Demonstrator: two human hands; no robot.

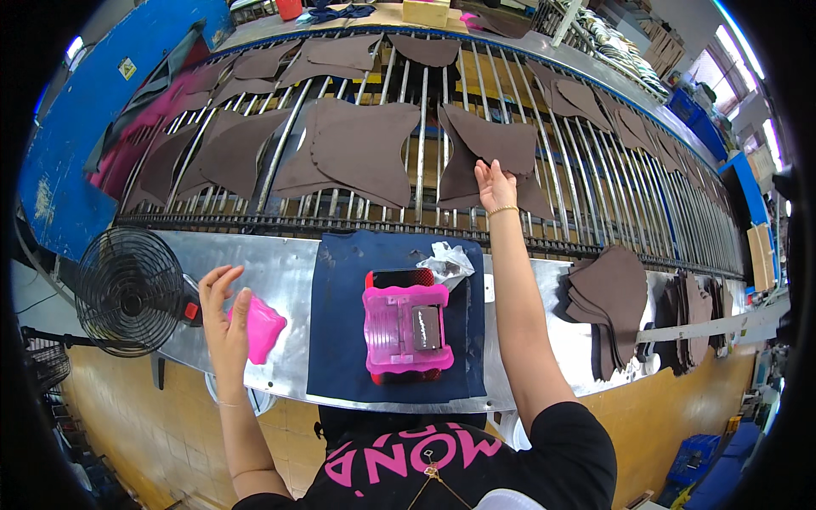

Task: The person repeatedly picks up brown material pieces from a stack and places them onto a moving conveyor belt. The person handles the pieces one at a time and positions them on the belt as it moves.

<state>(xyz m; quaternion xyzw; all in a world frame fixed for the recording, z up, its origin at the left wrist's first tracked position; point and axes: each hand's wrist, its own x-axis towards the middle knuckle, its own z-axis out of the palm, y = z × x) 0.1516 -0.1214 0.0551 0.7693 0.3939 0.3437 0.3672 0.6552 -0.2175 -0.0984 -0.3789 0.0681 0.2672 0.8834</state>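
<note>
At left, beside a pink item [267, 330], the left hand [224, 308] looks empty, fingers loosely parted. Right of it, the right hand [495, 187] touches a brown sheet [501, 140] on the far metal bars [422, 144]; its grip I cannot tell. Lifting gently should leave the lower sheet [533, 201] undisturbed.

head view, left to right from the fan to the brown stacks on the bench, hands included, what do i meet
Black fan, left hand, bright pink piece, pink holder, right hand, wide brown stack, second brown stack.
</note>
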